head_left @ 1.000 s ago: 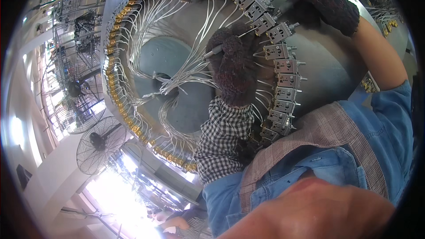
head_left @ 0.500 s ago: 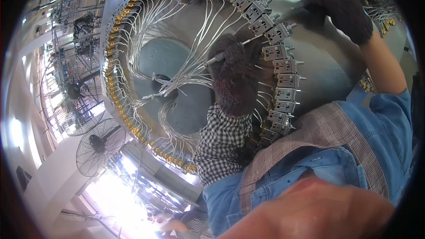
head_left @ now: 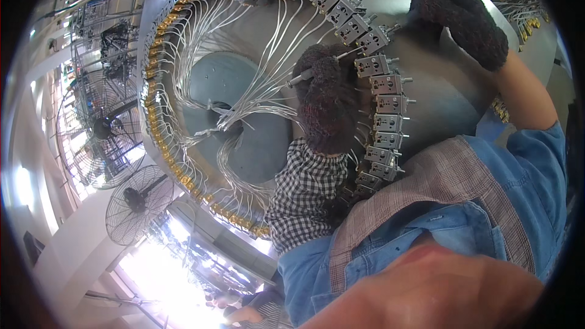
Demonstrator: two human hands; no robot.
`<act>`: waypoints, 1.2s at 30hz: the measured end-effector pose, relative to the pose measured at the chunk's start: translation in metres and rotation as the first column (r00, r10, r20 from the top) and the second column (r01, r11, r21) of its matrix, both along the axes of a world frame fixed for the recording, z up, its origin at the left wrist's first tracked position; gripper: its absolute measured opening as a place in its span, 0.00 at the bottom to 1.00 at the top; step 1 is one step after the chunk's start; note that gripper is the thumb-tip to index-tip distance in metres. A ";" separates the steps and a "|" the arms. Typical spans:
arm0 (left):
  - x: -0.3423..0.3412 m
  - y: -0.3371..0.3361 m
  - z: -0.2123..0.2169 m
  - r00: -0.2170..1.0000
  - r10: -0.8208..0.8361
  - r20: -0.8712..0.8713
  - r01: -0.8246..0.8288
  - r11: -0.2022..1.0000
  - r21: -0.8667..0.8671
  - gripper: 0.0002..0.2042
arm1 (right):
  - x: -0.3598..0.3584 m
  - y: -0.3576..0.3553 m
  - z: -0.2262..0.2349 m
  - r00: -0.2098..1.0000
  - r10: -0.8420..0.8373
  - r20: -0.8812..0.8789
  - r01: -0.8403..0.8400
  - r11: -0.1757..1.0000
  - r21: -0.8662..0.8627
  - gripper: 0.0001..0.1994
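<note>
My left hand (head_left: 329, 106), in a dark knit glove and a checkered sleeve, is closed around a slim screwdriver-like tool (head_left: 300, 78). Its thin metal shaft points up and right, toward a small metal box with a stub shaft (head_left: 373, 39) on the ring's right side; contact at the tip cannot be made out. Many such boxes line the rim of a round plate (head_left: 268, 30), with white wires (head_left: 259, 106) running inward to its centre. My right hand (head_left: 460, 15), also gloved, is held over the metal surface beyond the ring, fingers stretched out and nothing visible in them.
Brass-coloured fittings (head_left: 159, 125) edge the ring's left side. More wired parts (head_left: 530, 21) lie at the far right. Two fans (head_left: 135, 200) stand left of the table, near metal racks. Another person's arm (head_left: 247, 314) shows at the bottom.
The boxes on the right side of the ring have shifted slightly left and up. My right hand has come down a little. My left hand keeps hold of the tool, almost in the same place.
</note>
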State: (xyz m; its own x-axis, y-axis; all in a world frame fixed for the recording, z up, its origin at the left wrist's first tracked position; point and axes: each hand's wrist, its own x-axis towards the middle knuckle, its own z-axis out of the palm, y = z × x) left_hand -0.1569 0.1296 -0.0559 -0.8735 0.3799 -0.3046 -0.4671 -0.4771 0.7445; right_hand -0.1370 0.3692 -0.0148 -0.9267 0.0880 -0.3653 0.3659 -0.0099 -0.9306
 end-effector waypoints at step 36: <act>-0.002 0.006 -0.012 0.994 0.096 0.058 -0.106 0.972 0.208 0.12 | -0.013 -0.004 0.012 0.994 0.019 0.109 -0.025 0.998 0.052 0.11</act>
State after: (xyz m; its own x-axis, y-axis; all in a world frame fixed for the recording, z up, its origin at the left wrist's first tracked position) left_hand -0.1588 0.1359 -0.0677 -0.8970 0.3505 -0.2692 -0.4409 -0.6672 0.6004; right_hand -0.1499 0.3649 -0.0028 -0.8838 0.0899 -0.4591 0.4642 0.0477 -0.8844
